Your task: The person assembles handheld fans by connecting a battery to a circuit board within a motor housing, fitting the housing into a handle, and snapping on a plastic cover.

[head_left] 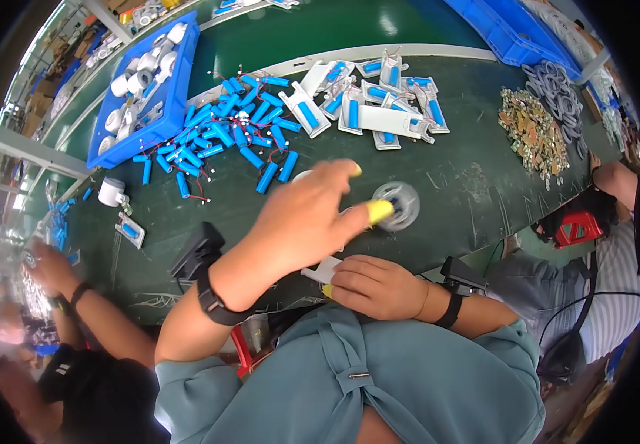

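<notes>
My left hand (301, 218) is raised over the dark green worktop (468, 185), its fingers spread, with yellow finger cots on two fingertips. Its forefinger tip sits at the edge of a round clear plastic disc (401, 205) lying on the worktop; nothing shows in its grasp. My right hand (375, 285) rests near the table's front edge, closed on a small white plastic part (323, 271) that sticks out to its left. A heap of blue cylindrical battery cells (223, 129) with thin wires lies farther back.
White holders fitted with blue cells (372, 103) lie at the back centre. A blue bin of white round parts (146, 81) stands back left. Small brown circuit boards (531, 133) and grey rings (557, 92) are at right. Other people sit on both sides.
</notes>
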Available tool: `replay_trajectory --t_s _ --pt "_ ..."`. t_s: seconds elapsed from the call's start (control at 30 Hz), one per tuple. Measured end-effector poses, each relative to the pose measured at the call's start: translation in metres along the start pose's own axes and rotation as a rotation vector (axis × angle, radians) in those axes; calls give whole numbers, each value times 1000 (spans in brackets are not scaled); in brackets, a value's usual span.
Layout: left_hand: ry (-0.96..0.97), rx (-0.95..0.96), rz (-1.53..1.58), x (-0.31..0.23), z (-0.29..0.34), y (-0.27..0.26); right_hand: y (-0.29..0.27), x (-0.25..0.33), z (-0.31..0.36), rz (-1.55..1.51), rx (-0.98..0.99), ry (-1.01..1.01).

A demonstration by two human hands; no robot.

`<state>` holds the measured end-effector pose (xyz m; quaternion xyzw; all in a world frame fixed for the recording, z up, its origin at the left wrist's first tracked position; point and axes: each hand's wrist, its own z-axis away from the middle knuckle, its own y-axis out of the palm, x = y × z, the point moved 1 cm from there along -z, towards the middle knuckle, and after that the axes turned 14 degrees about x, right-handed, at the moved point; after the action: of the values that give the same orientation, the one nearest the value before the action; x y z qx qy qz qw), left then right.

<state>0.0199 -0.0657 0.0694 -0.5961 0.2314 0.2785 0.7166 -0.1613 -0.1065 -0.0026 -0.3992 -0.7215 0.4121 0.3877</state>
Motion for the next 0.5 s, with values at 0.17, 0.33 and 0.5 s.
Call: replay_trajectory --t_s 0.17,0.33,0.5 --pt "-146 17 -409 20 -7 -2 7 0 11 -109 0 64" --pt "-30 -56 -291 45 15 6 7 -1 15 -191 -77 107" --pt "-197 -502 390 60 99 14 -5 -3 14 -534 -101 410"
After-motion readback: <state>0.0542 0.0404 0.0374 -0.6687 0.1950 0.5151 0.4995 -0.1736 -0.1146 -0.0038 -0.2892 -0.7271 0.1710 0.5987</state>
